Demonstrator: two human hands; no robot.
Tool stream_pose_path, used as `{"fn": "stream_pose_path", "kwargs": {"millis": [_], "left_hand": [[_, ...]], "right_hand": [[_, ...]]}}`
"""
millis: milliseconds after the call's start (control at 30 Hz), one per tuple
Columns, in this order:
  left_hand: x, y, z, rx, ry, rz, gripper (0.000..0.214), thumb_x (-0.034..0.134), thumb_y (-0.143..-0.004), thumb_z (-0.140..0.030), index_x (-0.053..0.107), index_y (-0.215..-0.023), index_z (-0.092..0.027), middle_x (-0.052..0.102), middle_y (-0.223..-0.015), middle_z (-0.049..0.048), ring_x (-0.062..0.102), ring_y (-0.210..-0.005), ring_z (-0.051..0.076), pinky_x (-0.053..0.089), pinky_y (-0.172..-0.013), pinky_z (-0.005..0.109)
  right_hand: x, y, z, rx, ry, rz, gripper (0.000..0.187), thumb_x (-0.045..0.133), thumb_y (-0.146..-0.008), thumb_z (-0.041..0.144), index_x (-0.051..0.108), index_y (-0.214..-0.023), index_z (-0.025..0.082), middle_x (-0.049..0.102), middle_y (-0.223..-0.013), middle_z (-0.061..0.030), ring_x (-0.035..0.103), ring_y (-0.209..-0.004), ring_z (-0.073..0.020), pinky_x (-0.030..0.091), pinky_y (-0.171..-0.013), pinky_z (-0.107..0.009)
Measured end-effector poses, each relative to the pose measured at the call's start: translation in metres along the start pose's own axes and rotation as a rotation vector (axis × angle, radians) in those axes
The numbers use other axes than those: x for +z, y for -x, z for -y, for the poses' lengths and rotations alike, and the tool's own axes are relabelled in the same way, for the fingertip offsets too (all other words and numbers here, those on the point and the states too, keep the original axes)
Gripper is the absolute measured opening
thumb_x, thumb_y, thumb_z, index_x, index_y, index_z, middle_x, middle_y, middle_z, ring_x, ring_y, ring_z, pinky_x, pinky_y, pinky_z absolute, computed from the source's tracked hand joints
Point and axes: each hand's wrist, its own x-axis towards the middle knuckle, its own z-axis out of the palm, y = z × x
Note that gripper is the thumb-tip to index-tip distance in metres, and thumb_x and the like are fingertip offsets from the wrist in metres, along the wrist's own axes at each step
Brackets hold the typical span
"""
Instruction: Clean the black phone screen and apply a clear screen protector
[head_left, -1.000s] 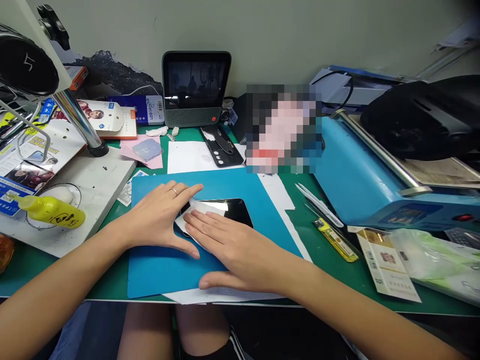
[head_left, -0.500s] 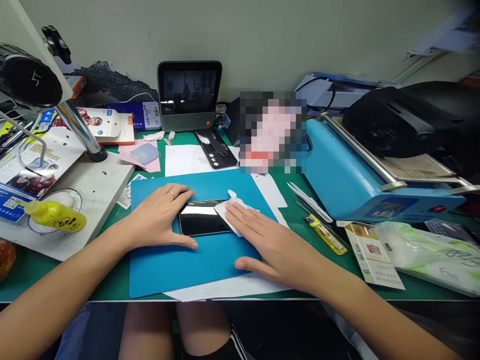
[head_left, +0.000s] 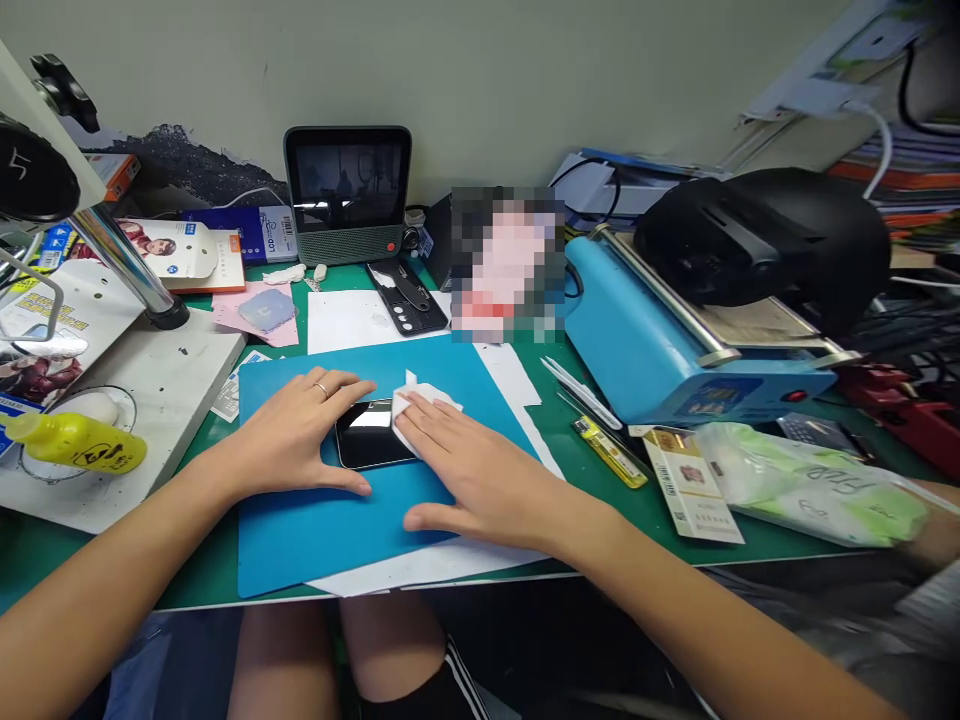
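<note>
A black-screened smartphone [head_left: 367, 440] lies face up on the blue mat [head_left: 300, 550]. My left hand [head_left: 300, 430] is spread around its left end, with the fingers by the far edge and the thumb apart near the close edge. With its fingers together, my right hand [head_left: 472, 470] holds a folded white wipe [head_left: 409, 400] down on the screen's right part. The right thumb points out over the mat. The wipe and right hand hide the phone's right end.
A yellow bottle [head_left: 82, 440] stands out on the white stand base [head_left: 195, 400] at left. Behind the mat are a dark phone case [head_left: 409, 300] and a display [head_left: 349, 185]. At right sit tweezers [head_left: 581, 390], a blue machine [head_left: 637, 340], a flat box [head_left: 690, 485] and a plastic bag [head_left: 817, 490].
My right hand and the wipe have slid leftward over the screen. The left hand keeps its place by the phone. The whole view has turned a little to the right.
</note>
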Motion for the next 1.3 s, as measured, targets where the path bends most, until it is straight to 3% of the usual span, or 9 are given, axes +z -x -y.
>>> {"fn": "stream_pose_path", "kwargs": {"millis": [167,333,533,633,767,967,1133,1233,1300], "left_hand": [[0.0,0.001,0.002,0.025,0.197,-0.078,0.116,0.026,-0.085,-0.1,0.042,-0.163,-0.016,0.051,-0.158,0.0233,0.05,-0.143,0.042,0.038,-0.119,0.059],[0.001,0.002,0.002,-0.011,0.224,-0.076,0.111,0.017,-0.09,-0.096,0.044,-0.161,-0.016,0.056,-0.155,0.0212,0.052,-0.139,0.04,0.038,-0.119,0.059],[0.0,0.0,0.002,-0.027,0.165,-0.039,0.102,0.024,-0.093,-0.094,0.048,-0.156,-0.017,0.063,-0.143,0.0183,0.055,-0.128,0.038,0.043,-0.108,0.055],[-0.001,-0.001,0.001,-0.048,0.109,-0.025,0.104,0.042,-0.085,-0.098,0.057,-0.146,-0.015,0.066,-0.129,0.017,0.057,-0.118,0.037,0.045,-0.103,0.053],[-0.001,0.0,0.001,-0.027,0.036,0.009,0.105,0.062,-0.078,-0.094,0.054,-0.148,-0.017,0.063,-0.133,0.0164,0.056,-0.121,0.037,0.045,-0.103,0.05],[-0.001,0.0,0.003,-0.005,-0.029,0.038,0.084,0.073,-0.087,-0.07,0.053,-0.151,-0.02,0.063,-0.138,0.0156,0.057,-0.123,0.036,0.045,-0.102,0.048],[0.0,-0.001,0.001,-0.033,0.017,0.026,0.08,0.075,-0.086,-0.062,0.053,-0.151,-0.019,0.067,-0.129,0.0143,0.06,-0.117,0.035,0.049,-0.098,0.047],[0.0,0.0,0.0,-0.051,0.085,0.007,0.076,0.077,-0.084,-0.055,0.054,-0.147,-0.019,0.067,-0.129,0.0138,0.06,-0.12,0.035,0.052,-0.097,0.047],[-0.001,0.001,-0.002,-0.068,0.135,-0.012,0.074,0.078,-0.083,-0.051,0.053,-0.145,-0.019,0.067,-0.132,0.0143,0.06,-0.124,0.036,0.054,-0.1,0.049]], "right_hand": [[0.014,-0.037,0.032,0.005,-0.033,-0.047,0.135,0.047,-0.081,0.096,0.031,-0.163,-0.01,0.025,-0.171,-0.0336,0.024,-0.163,-0.0444,0.026,-0.135,-0.059],[0.029,-0.033,0.056,-0.03,-0.026,-0.145,0.128,0.047,-0.084,0.093,0.034,-0.163,-0.007,0.026,-0.171,-0.0315,0.029,-0.162,-0.0441,0.035,-0.13,-0.063],[0.025,0.004,0.046,-0.033,0.078,-0.19,0.096,0.043,-0.101,0.075,0.044,-0.159,-0.002,0.042,-0.167,-0.0251,0.042,-0.157,-0.038,0.044,-0.127,-0.055],[0.023,0.028,0.025,0.058,0.09,-0.192,0.082,0.049,-0.106,0.06,0.033,-0.168,0.009,0.044,-0.167,-0.0202,0.043,-0.157,-0.0344,0.046,-0.126,-0.056],[0.021,0.047,-0.003,0.154,0.055,-0.179,0.077,0.054,-0.108,0.049,0.023,-0.172,0.019,0.042,-0.169,-0.0163,0.04,-0.159,-0.0327,0.046,-0.125,-0.058],[0.015,0.03,-0.026,0.229,-0.036,-0.257,0.052,0.044,-0.111,0.042,0.056,-0.156,0.019,0.056,-0.16,-0.0125,0.051,-0.152,-0.0319,0.049,-0.122,-0.062],[0.011,0.028,-0.032,0.248,-0.072,-0.395,0.04,0.044,-0.11,0.032,0.075,-0.135,0.023,0.075,-0.139,-0.0087,0.073,-0.128,-0.028,0.063,-0.109,-0.053],[-0.006,0.022,-0.046,0.301,-0.058,-0.473,0.039,0.046,-0.109,0.036,0.079,-0.123,0.021,0.082,-0.12,-0.011,0.08,-0.11,-0.0304,0.067,-0.098,-0.055],[-0.021,0.01,-0.057,0.343,-0.034,-0.494,0.045,0.043,-0.11,0.039,0.079,-0.122,0.016,0.081,-0.12,-0.0161,0.077,-0.114,-0.0359,0.065,-0.096,-0.06]]}}
